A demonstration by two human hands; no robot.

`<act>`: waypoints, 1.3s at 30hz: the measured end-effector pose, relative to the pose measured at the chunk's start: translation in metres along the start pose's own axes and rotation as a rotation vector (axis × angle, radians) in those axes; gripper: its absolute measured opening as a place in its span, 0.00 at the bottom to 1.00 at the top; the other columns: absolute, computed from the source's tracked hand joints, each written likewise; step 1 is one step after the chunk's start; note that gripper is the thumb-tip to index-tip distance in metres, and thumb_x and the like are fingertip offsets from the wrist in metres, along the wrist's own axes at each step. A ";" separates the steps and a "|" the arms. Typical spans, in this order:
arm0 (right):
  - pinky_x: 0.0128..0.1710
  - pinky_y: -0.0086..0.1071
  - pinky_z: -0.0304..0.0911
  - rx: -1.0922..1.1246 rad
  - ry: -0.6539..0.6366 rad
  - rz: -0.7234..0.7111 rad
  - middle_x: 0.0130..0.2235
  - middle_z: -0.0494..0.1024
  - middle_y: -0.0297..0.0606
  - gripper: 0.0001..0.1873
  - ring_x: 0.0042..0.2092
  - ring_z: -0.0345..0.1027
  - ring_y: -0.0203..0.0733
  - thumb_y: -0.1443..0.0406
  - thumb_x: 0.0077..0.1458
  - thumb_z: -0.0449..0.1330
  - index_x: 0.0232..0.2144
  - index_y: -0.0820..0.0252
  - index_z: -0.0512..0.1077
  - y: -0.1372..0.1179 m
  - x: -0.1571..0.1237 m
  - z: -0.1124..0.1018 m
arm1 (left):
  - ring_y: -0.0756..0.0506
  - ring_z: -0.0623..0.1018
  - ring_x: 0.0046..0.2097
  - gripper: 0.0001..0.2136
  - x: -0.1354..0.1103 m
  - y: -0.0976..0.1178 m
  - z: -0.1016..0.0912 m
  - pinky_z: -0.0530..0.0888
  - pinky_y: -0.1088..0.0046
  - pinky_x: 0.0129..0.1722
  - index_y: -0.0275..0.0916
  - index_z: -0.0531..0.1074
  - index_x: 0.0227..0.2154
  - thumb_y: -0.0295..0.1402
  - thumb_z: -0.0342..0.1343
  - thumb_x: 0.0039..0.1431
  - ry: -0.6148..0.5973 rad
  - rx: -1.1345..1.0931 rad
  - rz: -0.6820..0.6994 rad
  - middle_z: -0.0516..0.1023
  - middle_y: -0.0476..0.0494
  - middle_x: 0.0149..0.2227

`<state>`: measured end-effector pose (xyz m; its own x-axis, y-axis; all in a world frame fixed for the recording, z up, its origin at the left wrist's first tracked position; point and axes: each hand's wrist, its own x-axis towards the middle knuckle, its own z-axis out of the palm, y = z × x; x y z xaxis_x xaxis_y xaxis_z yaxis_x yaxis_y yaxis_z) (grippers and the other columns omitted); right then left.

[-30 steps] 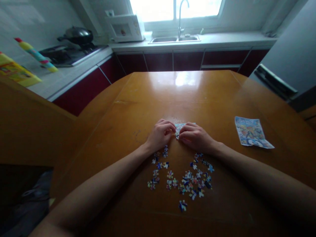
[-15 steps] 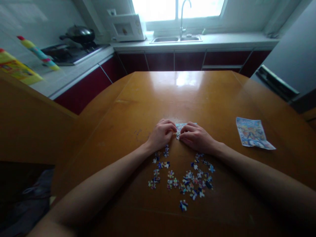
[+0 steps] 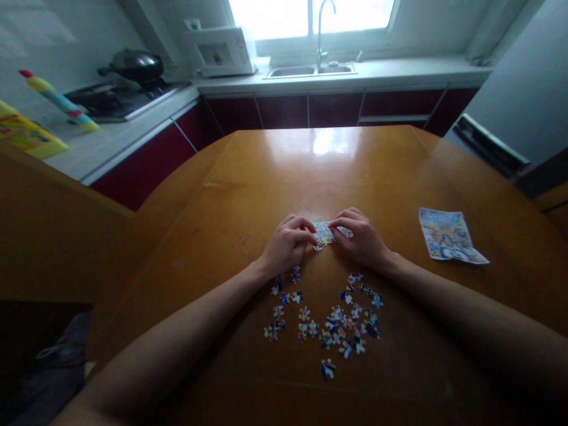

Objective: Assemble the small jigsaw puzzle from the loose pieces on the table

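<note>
Flat, pale multicoloured jigsaw section was partly joined on the brown wooden table between half-curled left hand and right hand, grip unclear on both; small multicoloured interlocking pieces lay unplaced nearer the body.

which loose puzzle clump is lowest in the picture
The small dark-blue and white clump, alone below the big pile of pieces; every other one lies higher up.

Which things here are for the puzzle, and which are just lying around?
For the puzzle:
- partly joined puzzle, at the left hand and right hand
- loose jigsaw pieces
- colourful printed sheet, probably its picture guide

Just around:
- white microwave
- lidded dark pan
- sink tap
- red-topped container
</note>
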<state>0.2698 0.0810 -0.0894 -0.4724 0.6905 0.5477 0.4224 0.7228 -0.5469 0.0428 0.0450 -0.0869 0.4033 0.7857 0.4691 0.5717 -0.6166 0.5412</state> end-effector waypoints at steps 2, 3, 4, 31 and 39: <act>0.42 0.40 0.65 0.010 0.040 0.043 0.34 0.77 0.40 0.06 0.40 0.68 0.46 0.69 0.59 0.60 0.31 0.57 0.77 0.002 0.000 0.000 | 0.45 0.72 0.42 0.17 0.000 0.000 0.000 0.72 0.64 0.45 0.46 0.82 0.30 0.17 0.52 0.58 0.005 0.000 -0.002 0.79 0.46 0.39; 0.42 0.40 0.65 0.015 0.063 0.067 0.33 0.77 0.39 0.06 0.39 0.68 0.46 0.69 0.58 0.60 0.31 0.57 0.77 0.003 0.001 0.000 | 0.45 0.72 0.42 0.18 0.000 0.000 0.000 0.72 0.64 0.44 0.47 0.82 0.30 0.17 0.52 0.57 -0.004 0.003 -0.003 0.79 0.46 0.39; 0.42 0.40 0.64 0.020 0.084 0.089 0.33 0.77 0.39 0.06 0.39 0.69 0.46 0.69 0.58 0.60 0.30 0.57 0.77 0.004 0.001 0.000 | 0.45 0.72 0.42 0.18 0.000 -0.001 0.000 0.72 0.64 0.44 0.47 0.82 0.30 0.16 0.53 0.57 -0.018 0.004 -0.002 0.79 0.46 0.39; 0.31 0.35 0.60 0.130 0.197 0.273 0.29 0.76 0.38 0.06 0.32 0.66 0.40 0.67 0.56 0.60 0.28 0.58 0.77 0.011 0.005 0.000 | 0.45 0.74 0.42 0.17 0.002 -0.002 0.000 0.72 0.63 0.45 0.43 0.80 0.25 0.16 0.51 0.53 0.062 -0.075 -0.071 0.79 0.46 0.36; 0.30 0.34 0.60 0.139 0.190 0.275 0.29 0.76 0.37 0.06 0.32 0.65 0.39 0.67 0.55 0.60 0.27 0.58 0.76 0.011 0.006 0.000 | 0.46 0.77 0.38 0.14 0.005 -0.006 -0.001 0.74 0.66 0.41 0.39 0.77 0.25 0.18 0.48 0.50 0.176 -0.205 -0.229 0.78 0.45 0.33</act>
<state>0.2713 0.0931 -0.0917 -0.1979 0.8605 0.4695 0.3985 0.5082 -0.7635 0.0405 0.0527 -0.0868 0.1422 0.8950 0.4227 0.4704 -0.4368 0.7667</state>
